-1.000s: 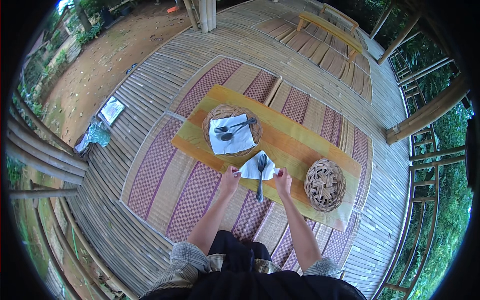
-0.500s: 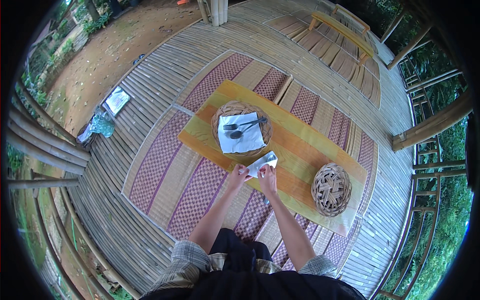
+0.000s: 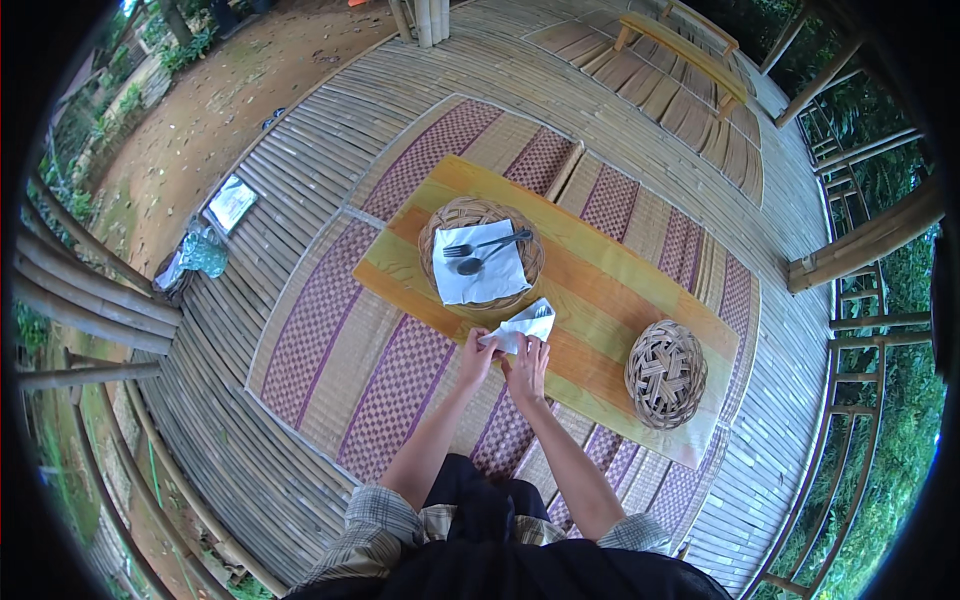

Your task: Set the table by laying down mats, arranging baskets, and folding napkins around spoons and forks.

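Observation:
A white napkin (image 3: 527, 322), folded to a point on one side, lies at the near edge of the low wooden table (image 3: 590, 330). Small grey shapes like cutlery show at its far right end, too small to make out. My left hand (image 3: 475, 361) pinches the napkin's left corner. With its thumb and fingers, my right hand (image 3: 526, 373) grips the near fold. Just beyond, a woven basket (image 3: 532, 270) carries a flat white napkin (image 3: 458, 288), on which a dark fork (image 3: 480, 246) and a dark spoon (image 3: 475, 264) are set.
Another woven basket (image 3: 664, 375) is at the table's right end. Striped mats (image 3: 395, 390) cover the bamboo floor (image 3: 230, 400) around the table. A green plastic bag (image 3: 204, 252) and a flat white packet (image 3: 231, 204) lie at the left floor edge. A yellow bench (image 3: 685, 57) stands far off.
My right hand has turned and shifted slightly nearer, its fingers now lying over the near fold. The napkin's right part looks more crumpled. My left hand stays at its corner.

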A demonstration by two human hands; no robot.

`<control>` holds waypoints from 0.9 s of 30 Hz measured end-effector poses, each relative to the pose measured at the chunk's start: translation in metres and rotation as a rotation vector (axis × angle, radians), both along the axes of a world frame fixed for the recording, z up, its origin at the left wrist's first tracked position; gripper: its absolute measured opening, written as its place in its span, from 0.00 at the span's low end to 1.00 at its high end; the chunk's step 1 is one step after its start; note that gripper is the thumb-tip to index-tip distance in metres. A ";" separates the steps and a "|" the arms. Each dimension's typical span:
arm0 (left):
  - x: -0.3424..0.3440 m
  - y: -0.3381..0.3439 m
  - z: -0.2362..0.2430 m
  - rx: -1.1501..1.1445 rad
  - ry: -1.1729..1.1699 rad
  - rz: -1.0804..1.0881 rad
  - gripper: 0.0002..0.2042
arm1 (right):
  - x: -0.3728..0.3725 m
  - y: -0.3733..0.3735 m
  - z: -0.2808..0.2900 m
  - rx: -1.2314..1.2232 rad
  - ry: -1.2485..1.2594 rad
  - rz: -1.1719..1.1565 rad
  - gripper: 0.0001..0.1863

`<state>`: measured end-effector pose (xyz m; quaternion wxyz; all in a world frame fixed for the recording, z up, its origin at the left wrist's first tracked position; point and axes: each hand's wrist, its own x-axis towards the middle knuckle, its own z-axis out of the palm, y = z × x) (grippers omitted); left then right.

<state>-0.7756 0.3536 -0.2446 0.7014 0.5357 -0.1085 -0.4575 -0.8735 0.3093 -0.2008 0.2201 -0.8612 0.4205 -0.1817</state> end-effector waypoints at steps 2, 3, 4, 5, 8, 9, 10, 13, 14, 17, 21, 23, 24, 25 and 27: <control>-0.003 -0.002 0.001 0.004 -0.029 0.013 0.08 | 0.000 -0.001 -0.001 -0.032 -0.010 -0.016 0.28; -0.004 -0.004 0.001 0.006 -0.057 0.028 0.08 | 0.000 -0.001 -0.002 -0.065 -0.019 -0.030 0.27; -0.006 -0.005 0.002 0.008 -0.060 0.024 0.08 | 0.001 -0.002 -0.004 -0.063 -0.022 -0.034 0.27; -0.007 -0.008 0.001 -0.028 -0.084 0.054 0.07 | 0.002 -0.003 -0.007 -0.061 0.013 -0.052 0.26; -0.008 -0.009 0.000 -0.062 -0.152 0.062 0.07 | 0.006 -0.006 -0.015 -0.057 0.068 -0.087 0.23; -0.007 -0.008 0.000 -0.061 -0.195 0.045 0.07 | 0.008 -0.007 -0.017 -0.059 0.091 -0.100 0.21; -0.007 -0.008 0.001 -0.061 -0.200 0.046 0.07 | 0.009 -0.008 -0.019 -0.059 0.086 -0.099 0.21; -0.013 -0.010 0.012 -0.021 -0.219 0.047 0.07 | 0.004 -0.013 -0.016 -0.020 0.064 -0.113 0.18; -0.011 -0.008 0.015 0.018 -0.291 -0.039 0.07 | 0.003 -0.015 -0.013 0.015 0.019 -0.120 0.16; -0.012 -0.008 0.024 -0.002 -0.343 -0.117 0.08 | 0.000 -0.017 -0.005 0.083 -0.050 -0.157 0.13; -0.024 -0.012 0.033 -0.127 -0.178 -0.026 0.09 | -0.005 -0.023 0.000 0.203 -0.218 -0.312 0.11; -0.026 -0.011 0.032 -0.078 -0.215 -0.047 0.10 | -0.008 -0.027 -0.001 0.201 -0.246 -0.355 0.09; -0.027 -0.010 0.029 -0.027 -0.254 -0.066 0.10 | -0.010 -0.029 -0.001 0.199 -0.275 -0.396 0.07; -0.029 -0.010 0.027 -0.028 -0.255 -0.066 0.10 | -0.012 -0.031 -0.002 0.199 -0.277 -0.396 0.07; -0.033 -0.011 0.026 0.109 -0.369 -0.109 0.12 | -0.016 -0.034 -0.001 0.330 -0.338 -0.505 0.07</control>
